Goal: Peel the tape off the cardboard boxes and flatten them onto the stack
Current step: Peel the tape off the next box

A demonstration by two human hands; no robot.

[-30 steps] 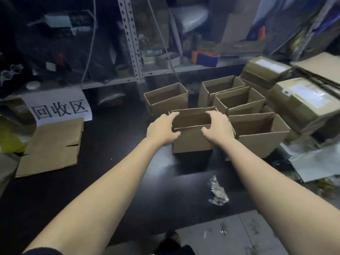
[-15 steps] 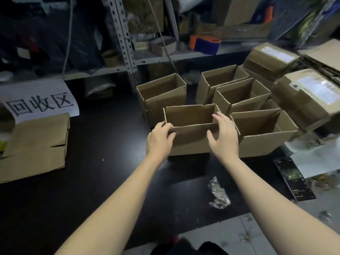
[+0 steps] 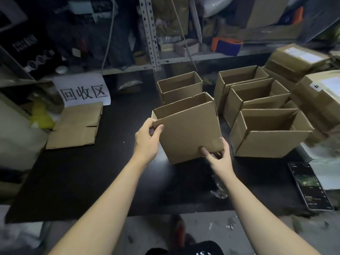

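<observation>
I hold an open-topped brown cardboard box [image 3: 189, 129] lifted and tilted above the black table [image 3: 92, 172]. My left hand [image 3: 147, 138] grips its upper left corner, thumb on the near face. My right hand [image 3: 219, 159] holds the lower right corner, thumb pressed on the near face and fingers tucked under the bottom. Several more open boxes [image 3: 266, 133] stand behind and to the right. A stack of flattened cardboard [image 3: 77, 126] lies at the left below a white sign [image 3: 82, 91].
A phone [image 3: 311, 186] lies at the table's right front edge. A crumpled wad of clear tape [image 3: 219, 190] sits under my right forearm. Sealed parcels [image 3: 320, 96] pile at the far right. A cluttered metal shelf [image 3: 152, 43] runs along the back.
The box has come up off the table toward me and tilted. My right hand slid from the top rim down to the bottom right corner. My left hand stays at the upper left corner.
</observation>
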